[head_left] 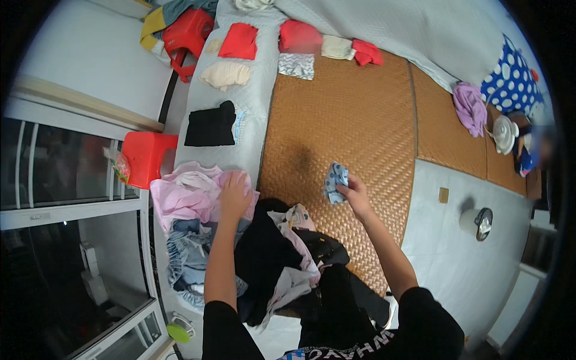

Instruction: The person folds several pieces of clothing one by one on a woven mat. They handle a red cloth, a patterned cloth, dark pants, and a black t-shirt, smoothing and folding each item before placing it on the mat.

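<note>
My right hand [356,197] pinches a small folded blue cloth with dark spots [335,182] above the woven mat [336,120]. On a heap of pink clothing [186,191] at the left lies my left hand [236,195], its fingers stretched out. Below the pink heap are light-blue denim clothes [189,252]. A pile of black clothing [264,252] mixed with pale pink and grey pieces sits between my forearms. Beyond my left hand lies a folded black garment [210,126] on the light quilted cover [255,120].
Folded red [239,41], cream [226,74] and grey-patterned [296,66] cloths lie farther off. Red plastic stools [146,159] stand by the left wall. A purple cloth [470,109], a white lidded pot [504,134] and a bin [477,223] are at the right.
</note>
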`<move>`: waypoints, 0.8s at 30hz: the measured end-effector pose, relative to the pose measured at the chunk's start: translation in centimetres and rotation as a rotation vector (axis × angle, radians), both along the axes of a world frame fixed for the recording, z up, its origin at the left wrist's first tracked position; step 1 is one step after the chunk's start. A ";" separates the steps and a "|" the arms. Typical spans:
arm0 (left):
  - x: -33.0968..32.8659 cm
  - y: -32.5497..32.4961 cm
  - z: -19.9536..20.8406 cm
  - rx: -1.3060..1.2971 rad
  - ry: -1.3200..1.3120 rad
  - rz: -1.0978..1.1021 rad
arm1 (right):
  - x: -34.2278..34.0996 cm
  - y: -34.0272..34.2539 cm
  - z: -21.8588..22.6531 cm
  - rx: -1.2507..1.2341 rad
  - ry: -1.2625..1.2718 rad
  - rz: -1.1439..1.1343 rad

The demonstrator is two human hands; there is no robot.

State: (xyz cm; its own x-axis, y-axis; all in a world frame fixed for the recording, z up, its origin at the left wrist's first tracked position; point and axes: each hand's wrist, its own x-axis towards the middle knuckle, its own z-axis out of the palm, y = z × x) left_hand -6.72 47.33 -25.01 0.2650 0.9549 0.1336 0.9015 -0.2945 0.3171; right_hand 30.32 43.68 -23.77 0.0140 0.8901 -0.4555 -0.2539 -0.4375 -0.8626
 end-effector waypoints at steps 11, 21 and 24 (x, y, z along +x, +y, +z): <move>-0.2 4.7 -6.2 0.158 0.100 0.158 | -2.6 4.4 -8.8 -0.248 0.144 -0.348; -1.3 5.3 -6.9 0.108 0.040 0.150 | -2.1 32.2 -6.7 0.115 -1.079 -0.305; -1.6 5.0 -7.7 0.099 0.035 0.153 | -1.7 41.5 -6.1 0.063 -1.298 -0.201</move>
State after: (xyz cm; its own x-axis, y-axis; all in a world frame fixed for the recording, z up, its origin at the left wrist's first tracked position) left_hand -8.31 52.33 -32.69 0.1238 0.9670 0.2226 0.9483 -0.1814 0.2605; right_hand 28.63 85.19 -29.87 0.5411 0.8403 0.0315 0.7147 -0.4398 -0.5438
